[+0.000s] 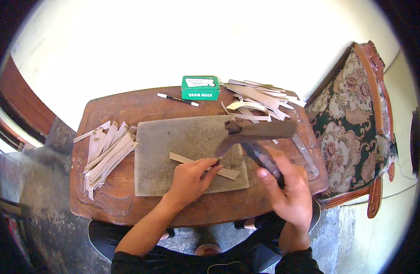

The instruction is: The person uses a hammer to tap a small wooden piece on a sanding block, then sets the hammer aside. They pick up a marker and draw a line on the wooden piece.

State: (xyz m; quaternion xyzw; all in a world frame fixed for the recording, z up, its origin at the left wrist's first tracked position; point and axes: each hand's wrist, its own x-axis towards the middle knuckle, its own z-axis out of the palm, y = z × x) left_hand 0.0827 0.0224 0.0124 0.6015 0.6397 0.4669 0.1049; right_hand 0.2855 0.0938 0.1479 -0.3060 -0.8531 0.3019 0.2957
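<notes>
My right hand [290, 192] is wrapped round the dark handle of a hammer [269, 131], held raised over the right edge of a grey slab [153, 150]. The hammer's head looks brown and slightly blurred. A flat tan strip [229, 173] lies slantwise on the slab. My left hand [191, 179] rests across the strip's middle, thumb and forefinger pinched together. A small dark bit shows at those fingertips, just below the hammer head; its kind cannot be made out.
Left of the slab lies a pile of tan strips [110, 153]; another heap of strips [255, 98] is at the back right. A green box [200, 93] and a marker pen [178, 100] lie at the back of the wooden table [114, 105]. A flowered chair [344, 132] stands at right.
</notes>
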